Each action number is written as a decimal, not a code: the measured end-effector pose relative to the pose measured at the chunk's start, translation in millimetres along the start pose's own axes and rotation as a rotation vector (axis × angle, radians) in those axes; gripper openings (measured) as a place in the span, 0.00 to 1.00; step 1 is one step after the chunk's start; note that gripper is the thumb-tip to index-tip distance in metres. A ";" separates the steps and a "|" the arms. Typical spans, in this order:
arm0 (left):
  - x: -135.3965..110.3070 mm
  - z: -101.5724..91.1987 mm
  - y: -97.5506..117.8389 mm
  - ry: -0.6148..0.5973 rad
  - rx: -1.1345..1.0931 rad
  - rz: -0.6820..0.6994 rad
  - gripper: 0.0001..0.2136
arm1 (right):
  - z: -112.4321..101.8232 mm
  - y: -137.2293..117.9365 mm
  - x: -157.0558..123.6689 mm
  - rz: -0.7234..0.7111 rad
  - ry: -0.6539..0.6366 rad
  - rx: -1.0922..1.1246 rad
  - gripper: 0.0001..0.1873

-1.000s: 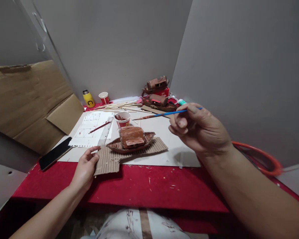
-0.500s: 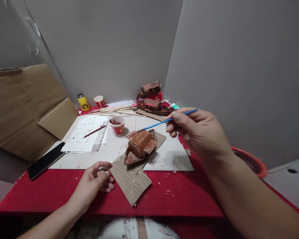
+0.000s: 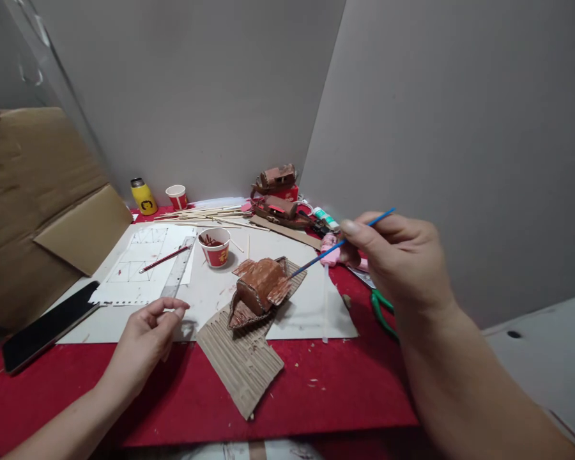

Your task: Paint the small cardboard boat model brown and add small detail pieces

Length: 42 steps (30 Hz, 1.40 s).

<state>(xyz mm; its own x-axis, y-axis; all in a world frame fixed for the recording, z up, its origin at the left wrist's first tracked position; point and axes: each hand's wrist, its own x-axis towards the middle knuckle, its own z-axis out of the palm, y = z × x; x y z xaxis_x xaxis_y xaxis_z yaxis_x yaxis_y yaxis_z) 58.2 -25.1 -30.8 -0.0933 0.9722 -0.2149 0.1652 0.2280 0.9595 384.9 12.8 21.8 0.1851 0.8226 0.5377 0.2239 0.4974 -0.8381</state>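
A brown-painted cardboard boat model (image 3: 257, 291) rests on a strip of corrugated cardboard (image 3: 242, 361) at the middle of the red table. My right hand (image 3: 397, 263) pinches a thin blue paintbrush (image 3: 336, 246) whose tip touches the model's right side. My left hand (image 3: 146, 335) hovers just left of the corrugated strip, fingers loosely curled and apart, holding nothing.
A red paper cup (image 3: 214, 245) of paint stands behind the model. A drawing sheet (image 3: 141, 265), a metal ruler (image 3: 176, 276) and a red pencil lie to the left, a black phone (image 3: 43, 327) further left. Other boat models (image 3: 276, 191), sticks, a glue tube and green scissors (image 3: 382, 310) lie at the back and right.
The corrugated strip with the model was turned from sideways to pointing toward me. My left hand let go of it and lifted. The brush came down to the model.
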 end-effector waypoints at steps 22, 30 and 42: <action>45.7 21.4 -7.1 -0.096 0.096 0.140 0.18 | 1.7 27.5 10.4 0.012 0.129 0.031 0.17; 49.5 23.0 -7.6 -0.106 0.004 0.068 0.09 | 23.9 32.9 -2.2 -0.032 0.064 -0.034 0.14; 81.3 48.0 10.5 -0.339 -0.422 -0.195 0.10 | 46.3 20.7 12.2 0.080 -0.158 -0.018 0.11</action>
<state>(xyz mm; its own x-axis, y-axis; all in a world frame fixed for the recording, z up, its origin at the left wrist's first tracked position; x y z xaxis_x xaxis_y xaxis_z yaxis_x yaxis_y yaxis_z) 99.6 59.0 -46.9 0.2490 0.8929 -0.3751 -0.2361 0.4316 0.8706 347.6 45.9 6.7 0.0508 0.8930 0.4472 0.2323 0.4249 -0.8749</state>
